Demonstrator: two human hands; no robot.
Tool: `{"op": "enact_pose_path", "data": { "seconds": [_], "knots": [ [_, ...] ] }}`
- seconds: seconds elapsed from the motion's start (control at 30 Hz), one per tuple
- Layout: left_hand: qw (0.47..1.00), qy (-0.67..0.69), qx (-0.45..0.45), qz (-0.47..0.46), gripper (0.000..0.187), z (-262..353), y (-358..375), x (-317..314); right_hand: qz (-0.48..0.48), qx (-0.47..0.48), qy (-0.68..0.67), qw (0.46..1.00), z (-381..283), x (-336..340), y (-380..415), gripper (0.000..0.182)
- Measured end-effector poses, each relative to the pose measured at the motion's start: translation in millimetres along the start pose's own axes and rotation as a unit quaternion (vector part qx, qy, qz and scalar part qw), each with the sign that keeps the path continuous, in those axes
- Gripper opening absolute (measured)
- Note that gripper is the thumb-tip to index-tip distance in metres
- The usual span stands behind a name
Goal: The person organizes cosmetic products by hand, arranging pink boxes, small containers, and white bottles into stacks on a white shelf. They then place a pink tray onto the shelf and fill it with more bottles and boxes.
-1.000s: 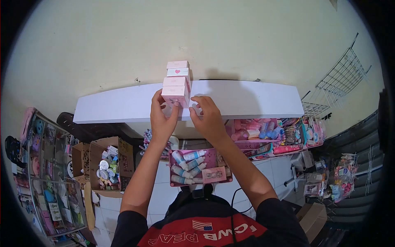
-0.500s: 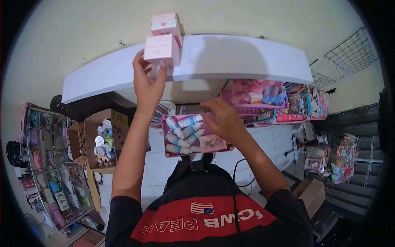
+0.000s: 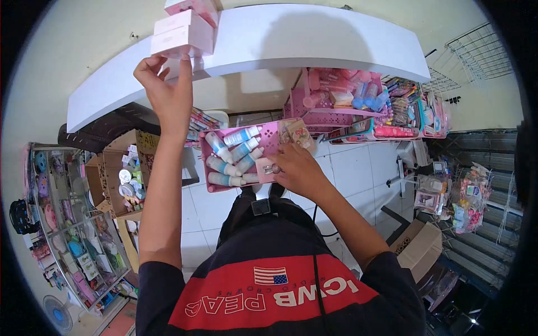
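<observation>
White shelf (image 3: 291,36) lies beyond our left hand (image 3: 167,92), spread wide against the front boxes (image 3: 178,37), seemingly steadying them. Our right hand (image 3: 300,171) touches a pink box (image 3: 265,170) in the basket (image 3: 271,134) beneath; its grip we cannot tell. Lifting would need a firm pinch.
</observation>
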State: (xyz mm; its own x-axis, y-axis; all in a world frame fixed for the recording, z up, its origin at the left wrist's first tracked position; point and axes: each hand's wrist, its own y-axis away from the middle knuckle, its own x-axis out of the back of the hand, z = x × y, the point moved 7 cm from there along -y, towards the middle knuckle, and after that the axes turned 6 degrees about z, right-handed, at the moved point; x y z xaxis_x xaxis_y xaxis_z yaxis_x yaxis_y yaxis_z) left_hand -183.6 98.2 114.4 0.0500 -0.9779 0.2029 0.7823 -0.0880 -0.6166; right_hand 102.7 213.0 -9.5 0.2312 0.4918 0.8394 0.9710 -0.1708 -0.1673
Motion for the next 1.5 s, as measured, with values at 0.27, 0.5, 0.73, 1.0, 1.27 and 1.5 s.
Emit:
{"op": "enact_pose_path", "data": {
  "seconds": [0.27,0.5,0.73,1.0,1.27,1.5],
  "knots": [
    [1.000,-0.005,0.003,-0.007,0.061,13,5,-13,-0.021,-0.019,-0.037,0.999,-5,2,1,0.051],
    [0.996,-0.082,0.012,0.014,0.091,23,-2,-38,0.058,0.028,-0.042,0.997,-9,11,-5,0.043],
    [0.965,-0.110,-0.229,-0.059,0.078,33,-16,-19,0.029,0.002,-0.052,0.998,-2,15,-7,0.044],
    [0.903,-0.188,-0.341,-0.183,0.051,27,-31,2,0.012,0.008,-0.056,0.998,0,10,-11,0.046],
    [0.920,-0.186,-0.305,-0.163,0.041,24,-27,7,0.004,0.007,-0.055,0.998,-3,9,-20,0.043],
    [0.932,-0.170,-0.305,-0.103,0.038,42,-19,20,0.036,0.011,-0.045,0.998,1,8,-18,0.043]
  ]
}}
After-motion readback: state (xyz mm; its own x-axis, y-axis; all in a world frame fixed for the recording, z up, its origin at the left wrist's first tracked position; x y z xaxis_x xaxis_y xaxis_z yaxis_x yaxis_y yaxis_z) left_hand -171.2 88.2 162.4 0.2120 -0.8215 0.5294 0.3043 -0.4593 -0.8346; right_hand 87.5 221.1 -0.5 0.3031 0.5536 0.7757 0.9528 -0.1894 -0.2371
